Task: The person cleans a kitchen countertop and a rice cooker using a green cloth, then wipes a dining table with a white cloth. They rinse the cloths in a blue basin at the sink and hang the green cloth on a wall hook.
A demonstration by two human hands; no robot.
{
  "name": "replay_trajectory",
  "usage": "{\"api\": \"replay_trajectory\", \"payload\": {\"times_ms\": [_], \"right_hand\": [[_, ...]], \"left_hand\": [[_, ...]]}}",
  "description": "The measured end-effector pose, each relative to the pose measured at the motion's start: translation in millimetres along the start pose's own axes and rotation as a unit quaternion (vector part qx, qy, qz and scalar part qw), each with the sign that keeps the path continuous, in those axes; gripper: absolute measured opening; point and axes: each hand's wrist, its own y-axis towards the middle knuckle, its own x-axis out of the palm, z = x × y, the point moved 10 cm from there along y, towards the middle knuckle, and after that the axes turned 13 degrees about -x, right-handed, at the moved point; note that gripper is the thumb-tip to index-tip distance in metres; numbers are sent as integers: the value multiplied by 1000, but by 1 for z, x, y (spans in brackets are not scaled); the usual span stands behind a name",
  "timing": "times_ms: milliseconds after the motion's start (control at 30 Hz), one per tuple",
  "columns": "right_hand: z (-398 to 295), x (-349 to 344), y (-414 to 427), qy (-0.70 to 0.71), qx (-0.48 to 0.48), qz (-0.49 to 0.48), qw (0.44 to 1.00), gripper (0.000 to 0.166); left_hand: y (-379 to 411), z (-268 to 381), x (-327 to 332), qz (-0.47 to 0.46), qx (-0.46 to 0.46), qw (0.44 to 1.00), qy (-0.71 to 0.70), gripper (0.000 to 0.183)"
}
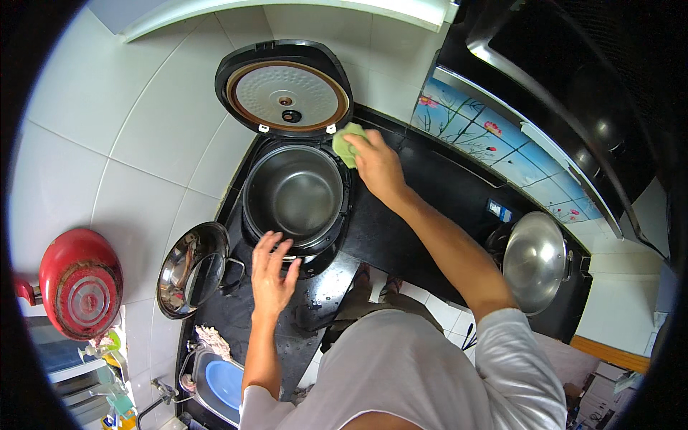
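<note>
A rice cooker [344,215] stands before me on the black countertop, its lid [285,88] raised and leaning back. Inside sits the dark inner pot [295,196], with no food showing in it. My right hand [380,166] grips a folded light-green cloth [348,144] beside the cooker's back right corner, just below the lid's hinge side. Over the front left rim of the cooker is my left hand [273,271], its fingers spread and holding nothing. Whether its fingertips touch the rim I cannot tell.
A shiny metal pan or lid [183,269] leans on the tiled wall at left, near a hanging red pan [80,285]. Below is a sink with a blue basin [224,382]. At right stands a metal wok [534,263], under the black range hood [564,80]. Water drops dot the front counter.
</note>
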Motion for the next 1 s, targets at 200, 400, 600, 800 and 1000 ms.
{"api": "replay_trajectory", "payload": {"times_ms": [200, 400, 600, 800, 1000], "right_hand": [[-8, 86, 18, -71, -155, -124, 978, 27], [7, 81, -2, 30, -52, -231, 971, 37], [-15, 49, -56, 62, 52, -215, 973, 44], [-65, 43, -94, 17, 74, -240, 968, 40], [-94, 44, -81, -9, -6, -345, 939, 31]], "left_hand": [[-11, -49, 22, -74, -28, 992, 96, 101], [-13, -56, 26, -43, 25, 990, 131, 99], [-16, -65, 31, -26, 53, 992, 107, 96], [-20, -63, 41, -16, 23, 997, 72, 100], [-26, -59, 42, -1, -2, 999, 50, 99]]}}
